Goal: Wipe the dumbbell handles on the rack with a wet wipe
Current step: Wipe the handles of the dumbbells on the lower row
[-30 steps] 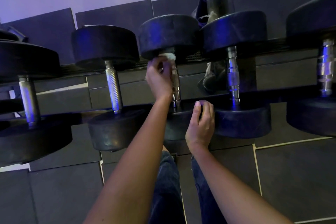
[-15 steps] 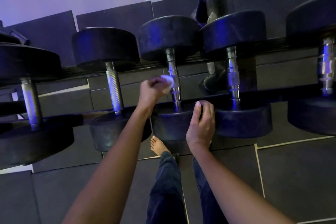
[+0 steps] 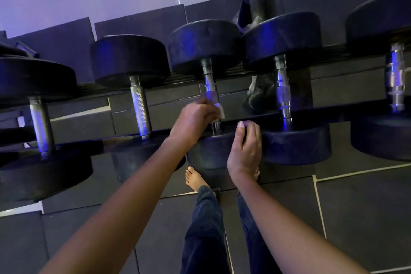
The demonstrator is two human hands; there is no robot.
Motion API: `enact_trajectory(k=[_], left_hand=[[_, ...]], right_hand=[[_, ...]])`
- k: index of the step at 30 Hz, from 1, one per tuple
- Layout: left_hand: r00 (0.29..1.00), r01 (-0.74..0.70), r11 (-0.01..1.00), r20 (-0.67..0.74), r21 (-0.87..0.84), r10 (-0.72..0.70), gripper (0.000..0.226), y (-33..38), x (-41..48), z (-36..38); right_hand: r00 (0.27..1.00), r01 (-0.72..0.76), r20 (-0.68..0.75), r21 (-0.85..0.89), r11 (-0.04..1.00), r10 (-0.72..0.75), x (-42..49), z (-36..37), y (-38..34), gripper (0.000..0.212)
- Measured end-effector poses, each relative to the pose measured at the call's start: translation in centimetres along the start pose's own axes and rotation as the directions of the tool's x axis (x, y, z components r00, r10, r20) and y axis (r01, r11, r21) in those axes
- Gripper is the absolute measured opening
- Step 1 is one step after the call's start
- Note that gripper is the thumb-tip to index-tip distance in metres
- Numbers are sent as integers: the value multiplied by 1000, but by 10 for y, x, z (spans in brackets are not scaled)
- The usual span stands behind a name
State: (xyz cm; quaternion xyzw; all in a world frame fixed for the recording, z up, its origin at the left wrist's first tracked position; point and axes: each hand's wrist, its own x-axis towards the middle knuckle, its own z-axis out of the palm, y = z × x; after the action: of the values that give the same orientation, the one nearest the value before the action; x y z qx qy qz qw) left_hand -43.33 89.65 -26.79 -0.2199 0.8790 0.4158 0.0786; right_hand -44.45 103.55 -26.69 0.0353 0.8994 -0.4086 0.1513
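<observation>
Head view: five dumbbells lie side by side across the rack (image 3: pixel 333 108), their handles running from 6 to 12 o'clock. The middle dumbbell (image 3: pixel 204 44) sits just above the frame's centre. The left hand (image 3: pixel 195 118) is clenched around the lower end of its handle (image 3: pixel 209 87), with the wet wipe (image 3: pixel 220 111) pinched between the fingers and the steel; a white corner of the wipe shows at the 3 o'clock side of the fist. The right hand (image 3: pixel 244 151) grasps the near head (image 3: pixel 211 151) of the same dumbbell, at 5 o'clock from the left hand. Its thumb lies up along the top face and its fingers curl over the rim on the 3 o'clock side. At 9 o'clock from the wiped handle is a knurled handle (image 3: pixel 139 107), well apart from the hands; at 3 o'clock is a ringed handle (image 3: pixel 282 91). Below, at 6 o'clock, a bare foot (image 3: pixel 194 179) and dark trouser legs (image 3: pixel 204 229) stand on the dark floor tiles (image 3: pixel 367 218).
</observation>
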Motion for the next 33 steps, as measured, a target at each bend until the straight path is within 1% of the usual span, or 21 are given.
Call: enact_trajectory(k=[1,3,4,7,8,10,11,13,14,15,17,18,20,22,24,26,27,28,29,31,33], left_hand=[[1000,-28,999,8,34,28,10,1,4,-2],[995,-85,987,-46,135,92,15,6,22,-7],[992,-82,985,-85,155,96,17,8,35,-8],[985,-4,992,-172,130,26,20,10,58,-12],[985,-3,991,-173,135,26,21,9,55,-9],[991,-49,985,-116,168,69,23,9,37,-3],[996,-65,982,-53,176,76,22,9,25,0],[996,-67,988,67,139,58,18,8,11,3],[995,-65,990,80,121,55,15,7,12,2],[997,-59,991,60,121,52,14,7,17,-1],[999,-21,992,-44,123,26,11,12,31,-5],[994,13,996,-112,92,-2,10,13,37,-7],[965,105,992,-235,-66,-117,8,12,45,-8],[932,178,950,-266,-257,-246,11,8,38,-7],[927,255,903,-179,-346,-330,20,8,20,-4],[921,346,839,-21,-419,-390,22,8,1,1],[911,374,806,21,-458,-411,22,6,-2,1],[902,384,774,24,-504,-431,23,4,-1,0],[892,371,743,-10,-556,-453,23,0,6,-1],[869,311,701,-106,-641,-483,25,-2,26,-4],[853,269,650,-138,-711,-504,25,0,43,-7]], right_hand=[[1000,-2,-1,-2,1000,2,0,0,0,58],[1000,-2,0,-2,1000,2,0,0,-1,57],[1000,0,0,3,1000,0,0,0,-1,57],[1000,0,0,17,1000,0,0,1,0,56],[1000,2,-2,17,1000,-2,0,1,0,55],[1000,13,-7,17,1000,-13,0,1,1,54],[1000,14,-7,16,1000,-14,0,1,1,54],[1000,10,-4,10,1000,-10,0,1,1,53],[1000,11,-6,8,1000,-11,0,1,0,53],[1000,13,-9,8,1000,-13,1,1,1,52],[1000,17,-14,9,1000,-17,1,1,1,51],[1000,18,-13,8,1000,-17,1,1,1,51],[1000,13,-5,8,1000,-13,1,2,2,51],[1000,12,1,4,1000,-12,0,1,2,52],[1000,10,3,0,1000,-10,1,1,3,53],[1000,1,8,-1,1000,-1,0,1,3,53],[1000,3,7,0,1000,-3,0,1,3,53],[1000,4,5,-2,1000,-4,0,1,3,53],[1000,5,3,-6,1000,-5,0,1,3,53],[1000,8,1,-2,1000,-8,1,1,2,53],[1000,12,-3,9,1000,-12,1,1,2,54]])
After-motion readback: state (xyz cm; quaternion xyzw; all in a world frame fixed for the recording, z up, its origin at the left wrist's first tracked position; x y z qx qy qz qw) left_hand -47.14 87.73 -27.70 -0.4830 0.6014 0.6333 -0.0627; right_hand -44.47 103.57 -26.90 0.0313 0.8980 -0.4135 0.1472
